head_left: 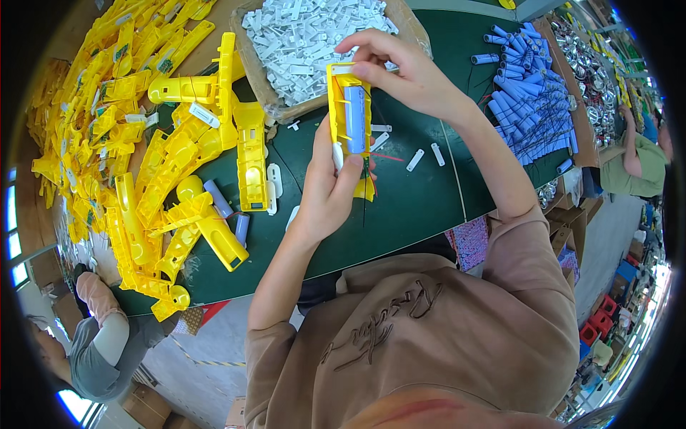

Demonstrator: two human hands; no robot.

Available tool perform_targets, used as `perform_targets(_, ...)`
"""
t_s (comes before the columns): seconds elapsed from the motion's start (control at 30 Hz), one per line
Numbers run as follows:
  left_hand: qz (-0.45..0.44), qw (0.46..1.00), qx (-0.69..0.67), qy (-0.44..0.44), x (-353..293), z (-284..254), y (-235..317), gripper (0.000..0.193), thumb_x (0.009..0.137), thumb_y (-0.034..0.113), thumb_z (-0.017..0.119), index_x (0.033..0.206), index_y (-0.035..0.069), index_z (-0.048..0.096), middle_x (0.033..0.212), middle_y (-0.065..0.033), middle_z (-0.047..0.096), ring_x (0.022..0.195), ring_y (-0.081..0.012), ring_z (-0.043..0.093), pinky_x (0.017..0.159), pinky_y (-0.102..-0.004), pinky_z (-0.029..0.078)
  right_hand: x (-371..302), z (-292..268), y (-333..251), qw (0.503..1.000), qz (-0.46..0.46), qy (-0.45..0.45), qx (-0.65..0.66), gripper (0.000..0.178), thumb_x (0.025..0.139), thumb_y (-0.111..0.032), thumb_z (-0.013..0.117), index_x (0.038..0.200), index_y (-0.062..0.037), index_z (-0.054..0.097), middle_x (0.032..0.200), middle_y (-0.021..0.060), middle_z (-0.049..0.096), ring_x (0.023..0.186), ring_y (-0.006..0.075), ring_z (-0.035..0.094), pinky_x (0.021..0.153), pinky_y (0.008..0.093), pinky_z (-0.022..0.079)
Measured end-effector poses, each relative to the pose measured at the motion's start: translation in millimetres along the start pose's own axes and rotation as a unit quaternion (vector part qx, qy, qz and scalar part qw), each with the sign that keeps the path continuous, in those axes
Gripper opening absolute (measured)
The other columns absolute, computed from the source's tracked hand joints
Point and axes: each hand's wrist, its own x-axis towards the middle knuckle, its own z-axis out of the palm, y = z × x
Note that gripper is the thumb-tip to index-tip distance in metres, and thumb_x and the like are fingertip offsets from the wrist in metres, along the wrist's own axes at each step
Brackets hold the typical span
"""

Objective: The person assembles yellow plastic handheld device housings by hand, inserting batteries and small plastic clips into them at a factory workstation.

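Observation:
My left hand [329, 186] is closed around the lower part of a yellow plastic housing [337, 100], held upright over the table. Inside the housing lies a blue cylindrical battery [354, 118], with thin red and black wires coming out near its lower end. At the housing's top end my right hand [404, 71] has its thumb pressed on the rim and its fingers curled above; whether a small part is under the thumb I cannot make out. Loose white plastic tabs [415, 159] lie on the green table [407, 207] beside the housing.
A box [286, 113] heaped with white tabs stands behind my hands. Yellow housings [128, 107] pile up at the left, some with batteries [218, 198] among them. Wired blue batteries [525, 93] are heaped at the right, beside shiny metal parts [582, 64]. Other people [100, 357] sit nearby.

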Motion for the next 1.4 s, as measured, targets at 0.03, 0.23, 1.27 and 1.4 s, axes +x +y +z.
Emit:
perform_targets(0.03, -0.012, 0.998, -0.067, -0.011, 0, -1, 3, 0.057, 0.088, -0.003, 0.038, 0.141, 0.002, 0.016, 0.113, -0.0135, 0.048, 0.091, -0.0152, 0.053, 0.075, -0.0297, 0.048, -5, 0, -2, 1.000, -0.002, 0.002, 0.002, 0.036, 0.089, -0.019, 0.059, 0.121, -0.0058, 0.049, 0.091, 0.0033, 0.057, 0.083, 0.0073, 0.053, 0.073, 0.0224, 0.042)
perform_targets(0.23, 0.007, 0.999, 0.009, 0.031, 1, 7, 5, 0.054, 0.089, 0.001, 0.035, 0.141, 0.003, 0.017, 0.118, -0.0152, 0.045, 0.088, -0.0177, 0.054, 0.071, -0.0308, 0.052, -37, 50, -27, 0.969, 0.036, 0.072, 0.232, 0.073, 0.085, -0.008, 0.060, 0.143, -0.0102, 0.016, 0.121, 0.0121, 0.048, 0.107, 0.0183, 0.050, 0.091, 0.0310, 0.041)
perform_targets(1.27, 0.042, 0.943, 0.288, 0.163, 86, -195, 145, 0.048, 0.088, 0.022, 0.061, 0.127, 0.004, 0.040, 0.109, -0.0114, 0.059, 0.097, -0.0193, 0.059, 0.082, -0.0314, 0.048, 76, -194, 46, 0.921, 0.020, 0.176, -0.348, 0.031, 0.088, -0.020, 0.051, 0.117, -0.0089, 0.057, 0.073, 0.0079, 0.060, 0.065, 0.0146, 0.058, 0.060, 0.0309, 0.045)
perform_targets(1.4, 0.164, 0.967, 0.133, 0.145, 66, -144, 147, 0.047, 0.090, 0.024, 0.059, 0.128, 0.005, 0.039, 0.110, -0.0150, 0.059, 0.100, -0.0214, 0.060, 0.083, -0.0328, 0.049, 84, -44, -44, 0.978, -0.134, 0.001, -0.159, 0.050, 0.087, -0.024, 0.059, 0.132, -0.0090, 0.044, 0.113, 0.0088, 0.056, 0.106, 0.0198, 0.053, 0.093, 0.0318, 0.042)
